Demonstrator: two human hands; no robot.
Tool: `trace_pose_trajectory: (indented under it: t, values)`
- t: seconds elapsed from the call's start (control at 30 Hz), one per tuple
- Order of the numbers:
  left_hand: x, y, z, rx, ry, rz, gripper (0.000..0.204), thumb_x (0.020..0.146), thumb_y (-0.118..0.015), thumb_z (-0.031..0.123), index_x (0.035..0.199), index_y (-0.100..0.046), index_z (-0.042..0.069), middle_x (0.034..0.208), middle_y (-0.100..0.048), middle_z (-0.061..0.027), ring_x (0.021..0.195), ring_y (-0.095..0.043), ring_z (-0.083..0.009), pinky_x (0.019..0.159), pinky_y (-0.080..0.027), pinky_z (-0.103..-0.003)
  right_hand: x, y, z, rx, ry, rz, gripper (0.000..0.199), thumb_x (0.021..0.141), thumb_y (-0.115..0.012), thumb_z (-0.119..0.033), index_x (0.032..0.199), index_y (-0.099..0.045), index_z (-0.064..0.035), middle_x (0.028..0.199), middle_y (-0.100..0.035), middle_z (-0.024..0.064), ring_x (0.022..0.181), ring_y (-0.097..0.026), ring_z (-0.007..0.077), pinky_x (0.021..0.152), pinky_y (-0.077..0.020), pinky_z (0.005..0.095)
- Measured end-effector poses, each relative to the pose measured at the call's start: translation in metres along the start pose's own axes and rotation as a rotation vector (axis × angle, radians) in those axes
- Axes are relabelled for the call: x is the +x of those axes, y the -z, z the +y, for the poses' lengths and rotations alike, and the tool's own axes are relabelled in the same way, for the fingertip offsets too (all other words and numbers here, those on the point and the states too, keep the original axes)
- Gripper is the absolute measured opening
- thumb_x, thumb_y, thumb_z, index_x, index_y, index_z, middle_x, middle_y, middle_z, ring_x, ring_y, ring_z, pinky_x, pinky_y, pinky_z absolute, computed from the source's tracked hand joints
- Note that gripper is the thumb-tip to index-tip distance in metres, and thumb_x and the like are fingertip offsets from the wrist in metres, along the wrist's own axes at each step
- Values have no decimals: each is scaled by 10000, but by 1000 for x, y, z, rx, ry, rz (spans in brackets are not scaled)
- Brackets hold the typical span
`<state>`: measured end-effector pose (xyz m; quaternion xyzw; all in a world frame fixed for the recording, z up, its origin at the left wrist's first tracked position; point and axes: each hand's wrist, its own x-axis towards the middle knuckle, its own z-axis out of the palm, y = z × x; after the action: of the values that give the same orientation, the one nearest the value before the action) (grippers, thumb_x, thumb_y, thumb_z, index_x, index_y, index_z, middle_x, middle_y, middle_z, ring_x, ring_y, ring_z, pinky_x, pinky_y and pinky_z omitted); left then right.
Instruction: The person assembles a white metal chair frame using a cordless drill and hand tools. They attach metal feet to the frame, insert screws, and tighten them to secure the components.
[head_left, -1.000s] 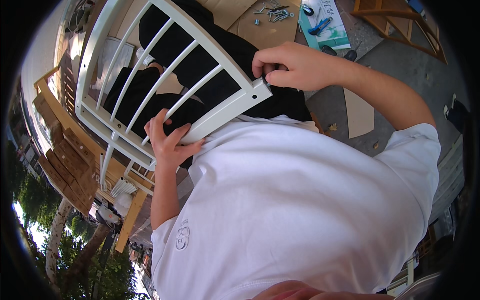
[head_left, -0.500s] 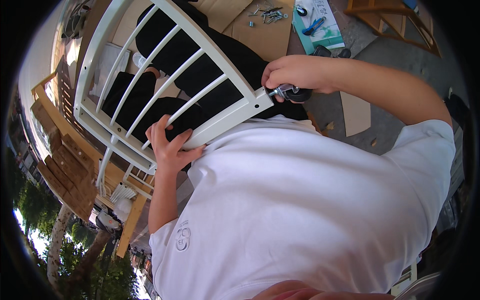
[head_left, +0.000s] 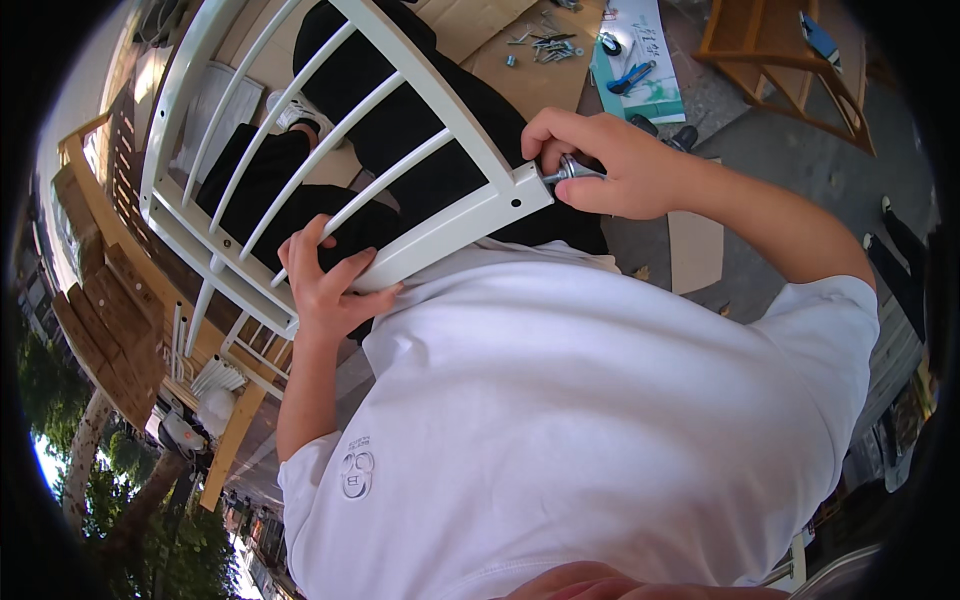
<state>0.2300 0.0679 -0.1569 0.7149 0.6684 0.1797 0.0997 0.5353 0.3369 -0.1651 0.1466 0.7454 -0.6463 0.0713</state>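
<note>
Across my lap lies a white slatted frame [head_left: 440, 232], its bars slanting toward the upper right. My left hand [head_left: 325, 280] is closed round its near rail, the thumb on the side toward my shirt. At the rail's right corner, my right hand [head_left: 630, 165] grips a caster [head_left: 574, 172] by its metal part. The caster's threaded stem points into the end of the rail, beside a dark hole in the corner. My palm and fingers hide most of the wheel.
Loose screws and bolts [head_left: 552, 45] lie on cardboard [head_left: 505, 88] at the far side. Right of them a blue utility knife [head_left: 632, 77] rests on a green-and-white sheet [head_left: 668, 95]. A brown wooden piece of furniture [head_left: 735, 45] stands far right; stacked cardboard boxes [head_left: 105, 315] are at left.
My right hand has turned around the caster, and the black wheel that showed before is now mostly covered. My left hand keeps its hold on the frame. The whole view has shifted slightly.
</note>
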Motion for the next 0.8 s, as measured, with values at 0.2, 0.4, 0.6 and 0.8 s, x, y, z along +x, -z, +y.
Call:
trace_pose_trajectory:
  t: [0.2, 0.4, 0.6, 0.8]
  values:
    - [-4, -2, 2, -32, -6, 11, 511, 435, -910, 431, 817, -802, 109, 1258, -594, -203, 930, -561, -280, 870, -408, -435, 20, 18, -24, -123, -145, -280, 524, 807, -611, -137, 1305, -508, -10, 926, -696, 129, 812, -670, 286, 723, -517, 390]
    - [-7, -4, -1, -35, -19, 14, 508, 457, -921, 448, 821, -801, 114, 1271, -592, -201, 930, -565, -281, 868, -415, -443, 10, -2, 6, -67, -3, -94, 530, 782, -616, -121, 1288, -510, -8, 903, -667, 113, 770, -645, 268, 711, -509, 374]
    - [-8, -4, -3, -24, -17, 19, 540, 433, -925, 440, 847, -808, 113, 1284, -590, -202, 924, -573, -285, 868, -421, -451, 13, 4, -6, 20, -180, -103, 447, 815, -601, -113, 1245, -537, -6, 850, -659, 93, 718, -618, 212, 669, -487, 344]
    - [-11, 9, -4, -21, -63, 40, 514, 507, -920, 443, 830, -803, 62, 1344, -599, -249, 933, -612, -312, 773, -500, -396, 4, 15, -45, 41, -232, -120, 362, 904, -608, -232, 1167, -594, 15, 752, -666, 79, 634, -617, 176, 579, -486, 345]
